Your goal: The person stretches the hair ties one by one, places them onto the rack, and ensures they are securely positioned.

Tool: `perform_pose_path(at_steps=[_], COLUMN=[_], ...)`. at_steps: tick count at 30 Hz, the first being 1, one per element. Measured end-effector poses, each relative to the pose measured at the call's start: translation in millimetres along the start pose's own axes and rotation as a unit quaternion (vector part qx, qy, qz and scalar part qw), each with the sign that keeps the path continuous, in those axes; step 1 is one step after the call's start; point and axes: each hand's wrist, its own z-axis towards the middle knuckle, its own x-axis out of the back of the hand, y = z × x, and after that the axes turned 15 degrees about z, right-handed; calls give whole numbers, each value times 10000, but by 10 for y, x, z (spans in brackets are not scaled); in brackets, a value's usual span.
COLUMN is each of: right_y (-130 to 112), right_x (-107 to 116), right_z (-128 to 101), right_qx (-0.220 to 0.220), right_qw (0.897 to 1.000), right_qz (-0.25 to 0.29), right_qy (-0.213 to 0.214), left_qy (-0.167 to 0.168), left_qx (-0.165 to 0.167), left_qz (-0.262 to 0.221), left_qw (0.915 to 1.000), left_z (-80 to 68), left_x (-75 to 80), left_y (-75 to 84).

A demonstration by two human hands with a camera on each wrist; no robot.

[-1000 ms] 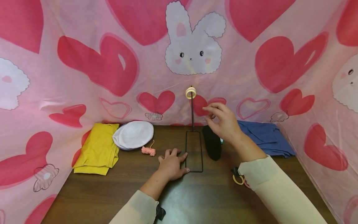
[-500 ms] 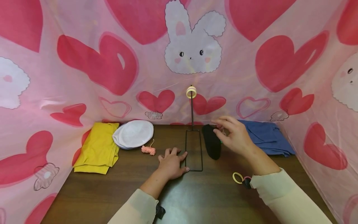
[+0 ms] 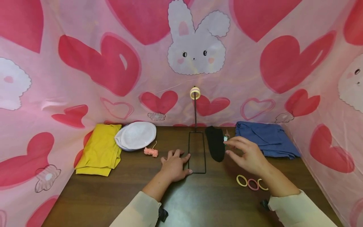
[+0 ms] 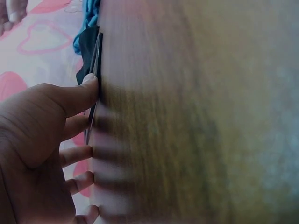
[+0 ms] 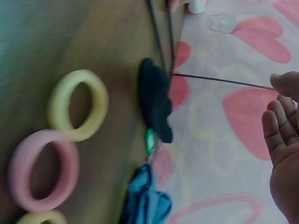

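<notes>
A black wire stand has a flat rectangular base (image 3: 204, 154) on the table and an upright rod (image 3: 195, 113). Yellowish rings (image 3: 191, 96) hang near the rod's top. My left hand (image 3: 174, 166) rests with spread fingers at the base's left side, its thumb (image 4: 84, 98) on the wire. Nothing is held in my right hand (image 3: 246, 154), which hovers over the table with loosely bent fingers, right of a black sock-like cloth (image 3: 215, 145). Nearer me on the table lie a yellow ring (image 5: 57, 109), a pink ring (image 5: 17, 172) and another yellow ring (image 3: 259, 183), partly behind my right wrist.
Folded yellow cloth (image 3: 99, 149), a white round cap-like item (image 3: 139, 135) and a pink yarn bundle (image 3: 151, 152) lie at left. A small green-and-white tagged item (image 3: 225, 138) sits beside the black cloth. Folded blue cloth (image 3: 263, 138) lies at back right, before a printed curtain (image 3: 158, 63).
My right hand has moved from near the upright rod down and right, towards me, uncovering the tagged item and the rings on the table. My left hand has stayed at the base.
</notes>
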Motion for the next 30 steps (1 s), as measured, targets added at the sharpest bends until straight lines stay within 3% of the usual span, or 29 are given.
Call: perform_pose_path(at_steps=[13,22,30], right_y=[72,139,140], right_x=[128,289,398], right_z=[-540,-836,-1121], right_qx=[-411,-470,-1026], right_qw=[9979,9935,9846], right_qz=[35,19,-220], right_qy=[-493,-1032,-1397], left_qy=[8,31,48], left_qx=[14,7,-3], left_qz=[-9,-8,-48], left_qw=[10000,10000,10000], left_z=[-1,-14,-7], left_x=[10,15,-11], left_y=[-2,-9,-6])
